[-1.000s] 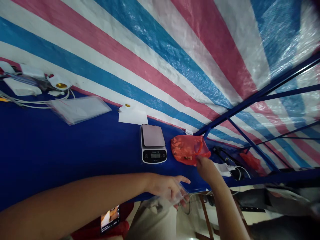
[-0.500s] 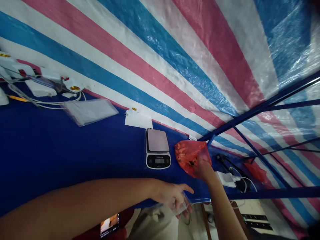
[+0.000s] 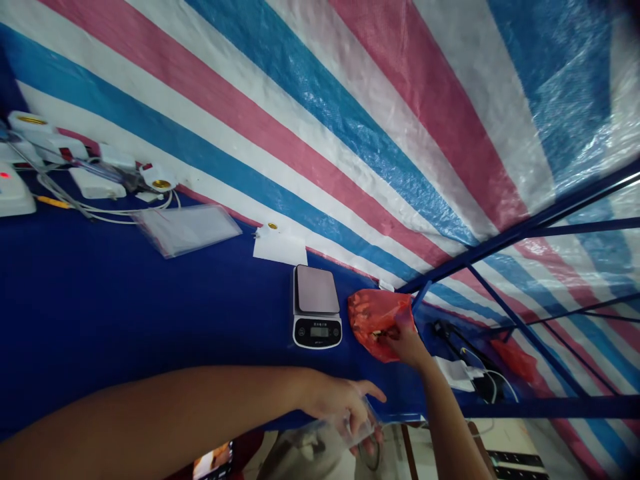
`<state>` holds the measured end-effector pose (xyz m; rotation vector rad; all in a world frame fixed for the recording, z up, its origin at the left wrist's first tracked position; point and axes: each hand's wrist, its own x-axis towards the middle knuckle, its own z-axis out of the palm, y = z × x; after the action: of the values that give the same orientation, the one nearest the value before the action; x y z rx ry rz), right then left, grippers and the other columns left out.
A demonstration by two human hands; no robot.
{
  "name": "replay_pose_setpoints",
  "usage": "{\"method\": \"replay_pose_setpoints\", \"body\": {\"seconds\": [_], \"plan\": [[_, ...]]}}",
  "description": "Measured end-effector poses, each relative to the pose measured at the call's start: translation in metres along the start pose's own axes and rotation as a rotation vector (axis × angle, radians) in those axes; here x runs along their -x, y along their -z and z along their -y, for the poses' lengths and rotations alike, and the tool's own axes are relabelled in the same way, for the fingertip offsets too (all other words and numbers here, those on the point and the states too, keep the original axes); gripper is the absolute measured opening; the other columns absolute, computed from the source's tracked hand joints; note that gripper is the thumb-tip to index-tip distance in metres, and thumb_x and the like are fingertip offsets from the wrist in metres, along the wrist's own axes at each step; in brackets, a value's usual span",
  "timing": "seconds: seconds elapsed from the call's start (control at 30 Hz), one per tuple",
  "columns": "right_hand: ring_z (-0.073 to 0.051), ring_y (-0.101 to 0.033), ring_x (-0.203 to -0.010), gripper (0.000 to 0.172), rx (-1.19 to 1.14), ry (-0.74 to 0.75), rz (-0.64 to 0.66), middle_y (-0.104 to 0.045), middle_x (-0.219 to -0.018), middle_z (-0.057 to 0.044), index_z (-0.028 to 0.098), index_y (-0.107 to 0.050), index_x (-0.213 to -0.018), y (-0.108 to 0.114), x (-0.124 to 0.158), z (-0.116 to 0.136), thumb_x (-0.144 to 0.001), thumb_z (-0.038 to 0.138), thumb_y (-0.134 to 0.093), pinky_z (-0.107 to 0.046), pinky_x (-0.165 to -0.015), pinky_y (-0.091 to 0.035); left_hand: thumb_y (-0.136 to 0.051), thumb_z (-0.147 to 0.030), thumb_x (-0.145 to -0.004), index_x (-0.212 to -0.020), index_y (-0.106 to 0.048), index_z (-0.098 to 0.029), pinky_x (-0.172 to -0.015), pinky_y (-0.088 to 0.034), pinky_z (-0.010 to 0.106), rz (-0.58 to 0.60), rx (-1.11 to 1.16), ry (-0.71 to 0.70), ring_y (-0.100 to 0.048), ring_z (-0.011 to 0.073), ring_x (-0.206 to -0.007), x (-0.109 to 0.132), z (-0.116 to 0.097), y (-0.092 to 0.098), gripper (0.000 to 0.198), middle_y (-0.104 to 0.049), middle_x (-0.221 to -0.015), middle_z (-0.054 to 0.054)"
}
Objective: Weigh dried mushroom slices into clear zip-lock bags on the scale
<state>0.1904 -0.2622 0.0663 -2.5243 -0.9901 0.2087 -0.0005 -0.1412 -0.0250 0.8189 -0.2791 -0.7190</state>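
Note:
My left hand (image 3: pixel 350 408) grips a clear plastic bag (image 3: pixel 327 433) at the front edge of the table, its index finger pointing out to the right. A few small pale pieces show through the hanging bag. At the mouth of a red plastic bag (image 3: pixel 367 310), my right hand (image 3: pixel 403 341) has its fingers together, partly inside. A small pale and dark piece shows at those fingertips; its kind cannot be made out. Between the red bag and the open table on the left stands a digital kitchen scale (image 3: pixel 318 310), its platform bare.
A stack of clear bags (image 3: pixel 193 230) and a white sheet (image 3: pixel 280 247) lie along the striped tarp (image 3: pixel 280 153). White sockets and cables (image 3: pixel 100 177) are at far left. Blue metal bars (image 3: pixel 500 240), a white box (image 3: pixel 454 373) and another red bag (image 3: pixel 515 360) stand right. A lit phone (image 3: pixel 214 461) is below.
My right hand has shifted slightly within the red bag's mouth, and a pale piece now shows at its fingertips. My left hand still holds the clear bag. The view has tilted slightly.

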Motion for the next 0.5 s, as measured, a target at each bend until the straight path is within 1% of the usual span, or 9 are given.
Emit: {"method": "replay_pose_setpoints", "body": {"seconds": [0.1,0.2,0.27,0.33,0.4,0.43,0.5], "plan": [[-0.023,-0.068,-0.077,0.027,-0.077,-0.051,-0.026,-0.069,-0.079,-0.002,0.020,-0.062,-0.091,0.014,0.014,0.004,-0.072,0.037,-0.070,-0.036,-0.075,-0.052,-0.068,-0.006,-0.046,-0.120,-0.044,-0.031,-0.070,-0.052,0.044,-0.016,0.017,-0.074,-0.067,0.0234,-0.076,-0.001,0.001,0.003,0.081,-0.068,-0.088,0.001],[-0.022,-0.068,-0.083,0.034,-0.227,-0.022,-0.006,-0.069,-0.088,-0.004,0.020,-0.060,-0.098,0.025,0.039,0.013,-0.078,0.043,-0.074,-0.035,-0.079,-0.052,-0.068,-0.007,-0.045,-0.117,-0.045,-0.029,-0.071,-0.051,0.042,-0.071,0.048,-0.128,-0.067,0.0224,-0.076,-0.001,0.002,0.003,0.079,-0.069,-0.088,0.001],[-0.022,-0.067,-0.088,0.039,-0.351,-0.018,-0.001,-0.070,-0.095,-0.005,0.020,-0.059,-0.104,0.027,0.057,0.023,-0.081,0.047,-0.076,-0.034,-0.083,-0.052,-0.069,-0.007,-0.044,-0.118,-0.047,-0.027,-0.072,-0.050,0.041,-0.117,0.067,-0.136,-0.067,0.0223,-0.076,0.001,0.002,0.002,0.081,-0.069,-0.087,0.001],[-0.022,-0.067,-0.093,0.045,-0.469,-0.030,-0.036,-0.070,-0.101,-0.006,0.022,-0.059,-0.107,0.025,0.075,0.034,-0.080,0.050,-0.079,-0.035,-0.086,-0.052,-0.072,-0.008,-0.045,-0.122,-0.047,-0.026,-0.075,-0.050,0.041,-0.138,0.070,-0.160,-0.067,0.0222,-0.078,0.004,0.001,-0.001,0.082,-0.068,-0.089,0.002],[-0.022,-0.066,-0.096,0.050,-0.586,-0.047,-0.057,-0.070,-0.105,-0.006,0.024,-0.058,-0.111,0.020,0.091,0.045,-0.077,0.051,-0.082,-0.034,-0.084,-0.053,-0.072,-0.009,-0.047,-0.125,-0.048,-0.026,-0.077,-0.049,0.040,-0.146,0.068,-0.194,-0.067,0.0215,-0.082,0.007,-0.001,-0.004,0.084,-0.067,-0.091,0.001],[-0.022,-0.066,-0.095,0.052,-0.644,-0.055,-0.042,-0.070,-0.106,-0.006,0.025,-0.058,-0.114,0.017,0.098,0.050,-0.077,0.052,-0.083,-0.033,-0.081,-0.053,-0.072,-0.008,-0.047,-0.126,-0.047,-0.026,-0.077,-0.049,0.039,-0.151,0.064,-0.201,-0.066,0.0211,-0.083,0.008,-0.003,-0.005,0.085,-0.067,-0.092,0.001],[-0.020,-0.066,-0.087,0.053,-0.735,-0.075,0.027,-0.069,-0.103,-0.006,0.025,-0.058,-0.119,0.014,0.109,0.059,-0.080,0.051,-0.081,-0.031,-0.074,-0.052,-0.070,-0.006,-0.044,-0.128,-0.046,-0.025,-0.077,-0.048,0.038,-0.167,0.050,-0.195,-0.066,0.0205,-0.083,0.010,-0.005,-0.008,0.089,-0.066,-0.091,0.000]]}}
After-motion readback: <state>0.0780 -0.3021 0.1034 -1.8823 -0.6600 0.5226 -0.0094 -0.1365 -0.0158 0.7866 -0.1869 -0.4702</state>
